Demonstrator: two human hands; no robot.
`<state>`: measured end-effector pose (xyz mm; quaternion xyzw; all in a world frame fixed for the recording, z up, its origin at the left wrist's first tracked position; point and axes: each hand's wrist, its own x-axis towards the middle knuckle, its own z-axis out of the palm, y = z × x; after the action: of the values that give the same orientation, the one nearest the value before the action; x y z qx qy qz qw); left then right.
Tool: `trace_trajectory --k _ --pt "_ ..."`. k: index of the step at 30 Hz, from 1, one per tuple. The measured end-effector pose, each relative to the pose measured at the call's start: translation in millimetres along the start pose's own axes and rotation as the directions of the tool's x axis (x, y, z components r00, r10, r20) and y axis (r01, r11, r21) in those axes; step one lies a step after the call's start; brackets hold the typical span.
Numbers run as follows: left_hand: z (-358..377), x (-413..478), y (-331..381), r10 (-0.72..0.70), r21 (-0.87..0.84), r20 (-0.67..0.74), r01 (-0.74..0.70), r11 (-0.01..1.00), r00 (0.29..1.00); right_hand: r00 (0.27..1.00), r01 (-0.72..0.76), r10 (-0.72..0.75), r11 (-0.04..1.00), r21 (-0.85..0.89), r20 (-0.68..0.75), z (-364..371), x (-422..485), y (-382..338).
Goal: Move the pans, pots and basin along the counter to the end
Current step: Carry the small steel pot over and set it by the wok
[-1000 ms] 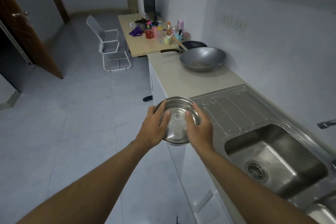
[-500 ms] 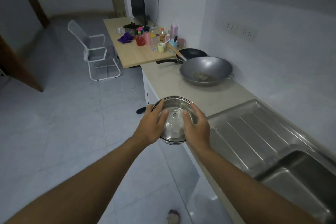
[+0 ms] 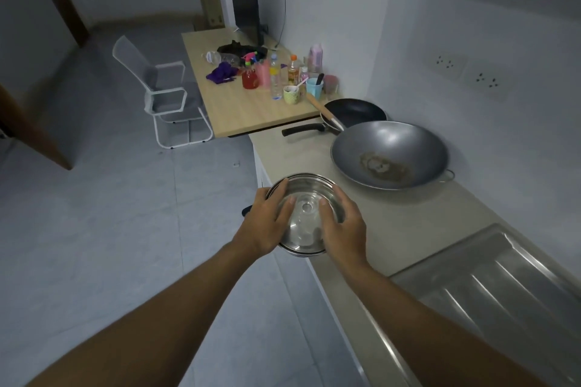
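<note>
Gripping a round stainless-steel pot from both sides, the person held it at the front edge of the pale beige counter. Part of it was above the counter and part above the grey tiled floor. Whether its base rested on the counter or hung clear could not be told.

The left hand had its fingers curled round the pot's left rim, with the thumb laid across the shiny top. The right hand clasped the right rim in the same way, its thumb also on top. A small round knob showed between the two thumbs.

Farther along the counter, well apart from the pot, sat a large grey metal wok with a brownish patch in its bottom. Just behind it, by the wall, lay a black non-stick frying pan, its black handle pointing out towards the floor. A wooden handle slanted across the pan's near rim.

Beyond the counter's end stood a light wooden table crowded with bottles and cups, with a dark flat monitor at its back and a white-framed chair beside it. Nearer the person, a ribbed steel drainboard was set into the counter.
</note>
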<state>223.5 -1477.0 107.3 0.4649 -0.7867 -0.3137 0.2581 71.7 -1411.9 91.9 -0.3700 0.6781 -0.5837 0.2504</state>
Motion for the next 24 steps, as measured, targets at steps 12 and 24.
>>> trace_trajectory --k 12,24 --pt "-48.8 145.4 -70.6 0.049 0.041 0.192 -0.058 0.997 0.98 0.996 -0.071 0.069 0.997 -0.034 -0.063 105.9 101.1 8.4" --pt "-53.4 270.1 -119.1 0.113 -0.023 0.334 -0.112 0.993 0.936 0.98 -0.134 0.126 0.99 -0.044 -0.153 164.3 186.6 18.4"
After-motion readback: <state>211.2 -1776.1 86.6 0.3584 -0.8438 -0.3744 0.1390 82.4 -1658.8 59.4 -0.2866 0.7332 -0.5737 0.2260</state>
